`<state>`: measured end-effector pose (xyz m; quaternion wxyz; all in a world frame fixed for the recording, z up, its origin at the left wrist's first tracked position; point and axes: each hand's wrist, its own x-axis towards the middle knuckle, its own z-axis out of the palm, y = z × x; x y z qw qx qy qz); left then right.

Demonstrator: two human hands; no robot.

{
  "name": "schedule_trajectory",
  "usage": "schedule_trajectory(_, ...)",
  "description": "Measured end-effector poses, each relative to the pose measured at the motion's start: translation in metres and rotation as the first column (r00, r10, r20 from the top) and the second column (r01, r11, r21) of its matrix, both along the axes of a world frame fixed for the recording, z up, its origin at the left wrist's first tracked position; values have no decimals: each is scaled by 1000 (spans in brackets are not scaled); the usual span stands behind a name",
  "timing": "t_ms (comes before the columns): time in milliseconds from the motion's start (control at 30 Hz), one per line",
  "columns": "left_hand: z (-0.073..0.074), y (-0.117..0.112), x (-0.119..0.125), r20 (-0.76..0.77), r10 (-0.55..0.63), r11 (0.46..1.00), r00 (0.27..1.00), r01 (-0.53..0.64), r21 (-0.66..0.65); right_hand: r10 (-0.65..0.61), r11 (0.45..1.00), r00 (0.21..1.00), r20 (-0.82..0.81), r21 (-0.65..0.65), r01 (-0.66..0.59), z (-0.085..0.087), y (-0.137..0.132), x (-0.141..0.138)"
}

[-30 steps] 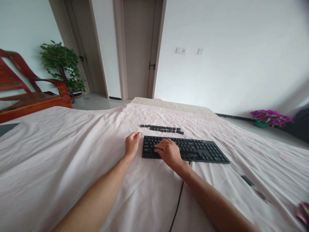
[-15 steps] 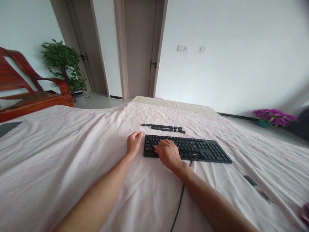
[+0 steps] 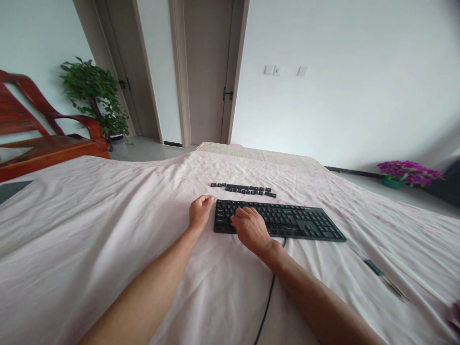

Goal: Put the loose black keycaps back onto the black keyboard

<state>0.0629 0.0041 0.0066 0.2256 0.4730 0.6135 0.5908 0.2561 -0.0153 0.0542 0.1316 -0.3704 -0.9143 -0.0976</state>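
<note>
A black keyboard (image 3: 309, 224) lies on the pink-patterned cloth, with key places along its lower edge that look bare of caps. Over its left half is my right hand (image 3: 249, 227), fingers curled down at the lower keys; whatever is at the fingertips is hidden. My left hand (image 3: 200, 211) rests on the cloth beside the keyboard's upper left corner, thumb and finger pinched together. Anything in that pinch is too small to make out. Behind the keyboard, several loose black keycaps (image 3: 247, 192) lie in two rough rows, among them a long spacebar cap (image 3: 237, 187).
A thin metal wire keycap puller with a dark grip (image 3: 373, 267) lies right of the keyboard. The keyboard's cable (image 3: 268, 302) runs toward me between my forearms. The wrinkled cloth (image 3: 151, 206) covers the surface. A wooden chair (image 3: 53, 120) and potted plants stand beyond.
Both hands stay almost where they were; my right fingers shift only very slightly over the keys. The view tilts a little.
</note>
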Motion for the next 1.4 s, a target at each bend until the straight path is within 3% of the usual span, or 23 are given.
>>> schedule_trajectory(733,-1,1,2,32,-14,1000,999,13,14,12,999,975,-222,-37,-20,-20,7,8)
schedule_trajectory(1100,-1,1,0,-18,-14,1000,1000,14,-8,31,1000,999,15,2,-31,-2,-4,5)
schedule_trajectory(1400,-3,2,0,-24,-20,1000,1000,20,-13,80,995,968,239,34,-90,6,-14,-6)
